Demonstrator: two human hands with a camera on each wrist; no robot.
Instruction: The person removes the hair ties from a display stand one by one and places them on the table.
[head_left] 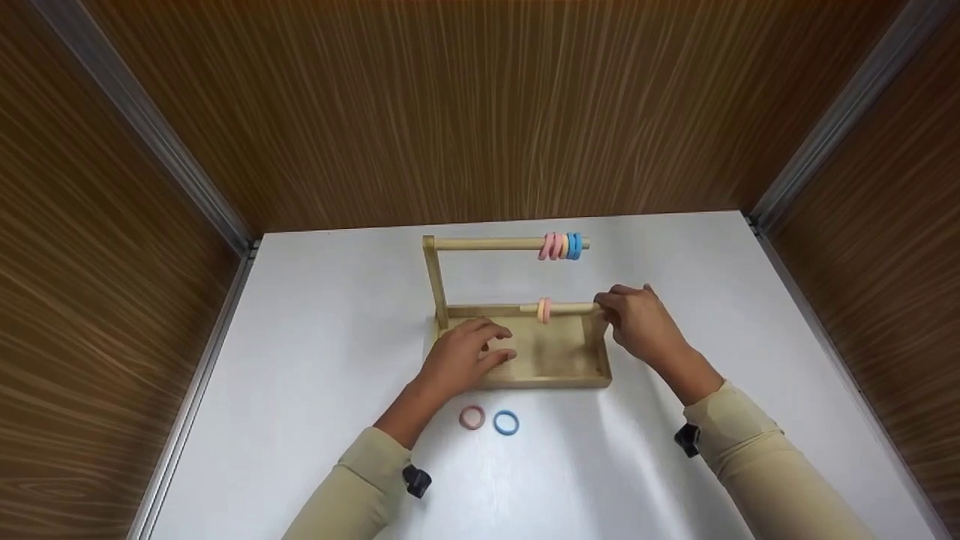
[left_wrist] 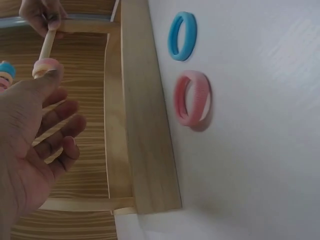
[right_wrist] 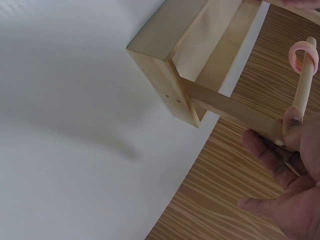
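Observation:
A wooden stand has a tray base (head_left: 547, 382) and two rods on posts. My right hand (head_left: 641, 322) pinches the right post's top, where the lower rod (head_left: 577, 308) joins it. On that rod hang a peach and a pink hair tie (head_left: 546, 310). My left hand (head_left: 466, 356) hovers over the tray's left part, fingers loosely bent and holding nothing. Several pink, peach and blue hair ties (head_left: 553, 246) sit near the free right end of the upper rod (head_left: 487, 244). On the table before the tray lie a pink hair tie (left_wrist: 201, 97) and a blue hair tie (left_wrist: 191, 37).
The stand rests on a white table (head_left: 337, 322). Its left post (head_left: 435, 281) rises at the tray's back left corner. Brown wood-grain panels (head_left: 495, 112) close in the table at the back and both sides, with metal strips (head_left: 180, 165) along the corners.

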